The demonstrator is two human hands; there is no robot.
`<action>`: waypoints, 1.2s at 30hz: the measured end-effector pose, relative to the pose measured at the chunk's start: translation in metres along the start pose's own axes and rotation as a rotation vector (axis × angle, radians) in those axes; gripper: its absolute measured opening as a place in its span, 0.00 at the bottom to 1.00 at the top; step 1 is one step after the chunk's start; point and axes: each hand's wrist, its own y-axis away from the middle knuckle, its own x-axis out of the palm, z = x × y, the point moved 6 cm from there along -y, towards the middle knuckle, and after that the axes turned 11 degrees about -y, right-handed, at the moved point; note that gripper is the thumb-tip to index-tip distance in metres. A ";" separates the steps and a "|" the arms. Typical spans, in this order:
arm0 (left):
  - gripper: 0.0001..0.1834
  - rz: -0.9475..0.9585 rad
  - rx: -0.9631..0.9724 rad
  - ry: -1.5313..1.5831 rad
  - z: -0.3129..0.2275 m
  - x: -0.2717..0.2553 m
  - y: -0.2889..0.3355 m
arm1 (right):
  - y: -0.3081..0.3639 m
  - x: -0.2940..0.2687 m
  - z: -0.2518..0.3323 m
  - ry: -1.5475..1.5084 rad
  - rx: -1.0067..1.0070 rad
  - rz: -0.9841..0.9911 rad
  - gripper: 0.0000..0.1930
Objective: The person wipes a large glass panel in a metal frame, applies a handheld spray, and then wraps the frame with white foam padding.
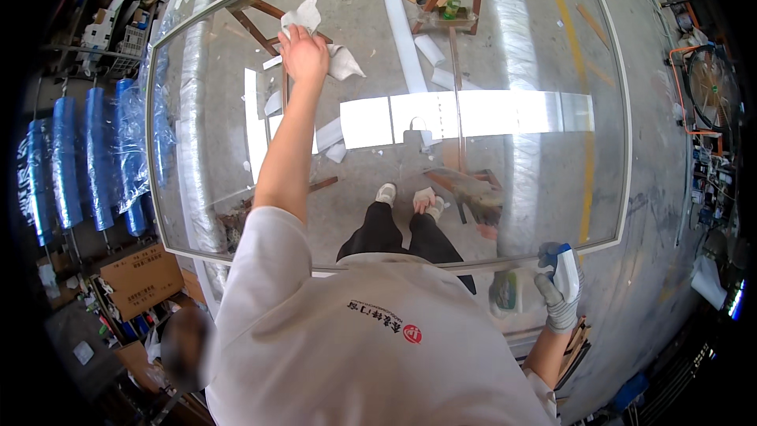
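Note:
A large framed glass panel [544, 181] spreads out in front of me. My left hand [304, 55], bare, reaches to its far left part and presses a crumpled white cloth [345, 63] against the glass. Down at the near right, beyond the panel's edge, my right hand [558, 304] wears a grey glove and grips a spray bottle by its white and blue trigger head [565, 270]. Just left of that glove shows a pale bottle shape with a green label [507, 292]; I cannot tell whether it belongs to the same bottle.
Beneath the glass are wooden stands [252, 28], a long plastic-wrapped bundle [520, 71] and white strips. Blue film rolls [69, 162] and a cardboard box [143, 280] stand at the left. Cables and tools [710, 87] line the right side. Bright reflections cross the pane.

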 end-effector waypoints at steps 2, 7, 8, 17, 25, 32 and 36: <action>0.23 -0.174 0.076 0.227 -0.040 -0.037 0.030 | -0.003 0.003 0.001 0.023 0.002 -0.010 0.23; 0.21 0.224 1.113 0.736 -0.204 -0.138 0.230 | -0.008 0.014 0.000 0.068 0.024 0.056 0.23; 0.21 0.235 1.078 0.733 -0.201 -0.139 0.219 | -0.007 0.015 0.002 0.099 0.030 0.073 0.22; 0.26 0.031 0.430 0.246 -0.099 -0.026 0.021 | 0.000 0.022 0.005 0.094 0.000 0.070 0.22; 0.28 0.181 0.613 0.113 -0.122 -0.091 0.148 | 0.008 0.036 0.012 0.153 0.090 0.103 0.22; 0.26 0.114 0.350 0.114 -0.137 -0.026 0.042 | -0.026 0.095 0.084 0.617 -0.445 0.281 0.18; 0.26 0.218 0.561 0.173 -0.127 -0.069 0.113 | -0.060 0.121 0.088 0.734 -0.541 0.270 0.14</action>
